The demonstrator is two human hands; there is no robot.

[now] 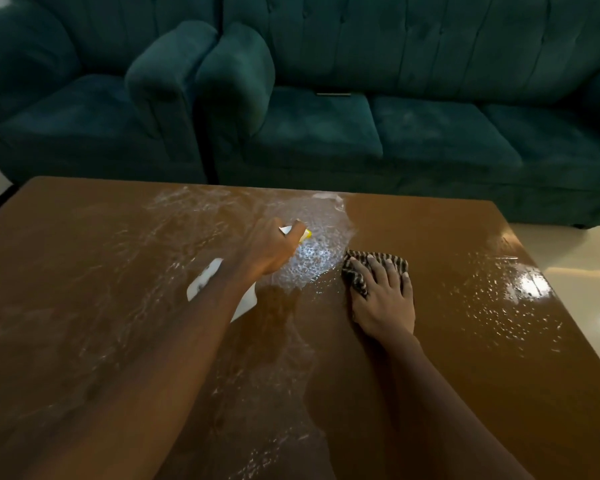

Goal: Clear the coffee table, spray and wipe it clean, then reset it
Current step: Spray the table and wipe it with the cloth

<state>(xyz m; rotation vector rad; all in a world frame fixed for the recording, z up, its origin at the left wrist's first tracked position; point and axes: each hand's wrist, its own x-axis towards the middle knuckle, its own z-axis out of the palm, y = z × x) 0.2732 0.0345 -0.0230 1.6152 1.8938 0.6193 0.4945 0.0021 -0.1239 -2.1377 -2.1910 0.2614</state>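
The brown glossy coffee table (430,341) fills the lower part of the head view. Wet spray and smeared streaks cover its middle and left, with droplets on the right. My left hand (271,249) is shut on a white spray bottle (203,282) with a yellow nozzle, held above the table's centre and pointing away from me. My right hand (383,299) lies flat, fingers spread, pressing a dark striped cloth (374,266) onto the tabletop just right of the wet patch. The bottle's body is mostly hidden behind my left forearm.
A dark teal armchair (84,109) and a matching sofa (413,126) stand right behind the table's far edge. Pale glossy floor tiles (575,268) show past the table's right side and at the far left.
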